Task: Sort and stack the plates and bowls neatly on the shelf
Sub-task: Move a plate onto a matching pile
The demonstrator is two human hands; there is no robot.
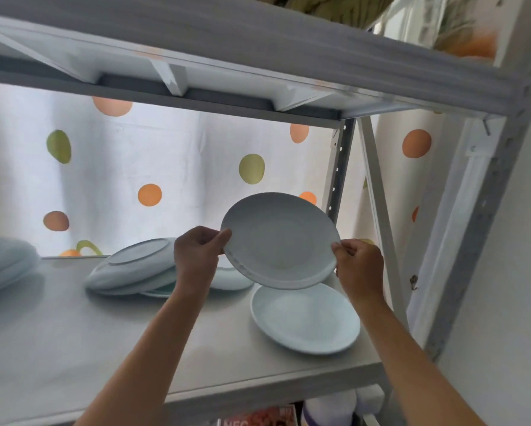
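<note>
Currently my left hand [198,252] and right hand [358,264] pinch the tilted plate [279,241] by opposite rims above the resting plate [305,318]; lowered crooked, it could clack or slide off.

2 bare forearms, no sleeves in view, left hand [198,253], right hand [361,264], short nails

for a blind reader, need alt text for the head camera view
Two hands, left hand and right hand, hold a white plate tilted above another plate lying on a grey shelf. A tipped pile of dishes sits behind.
</note>
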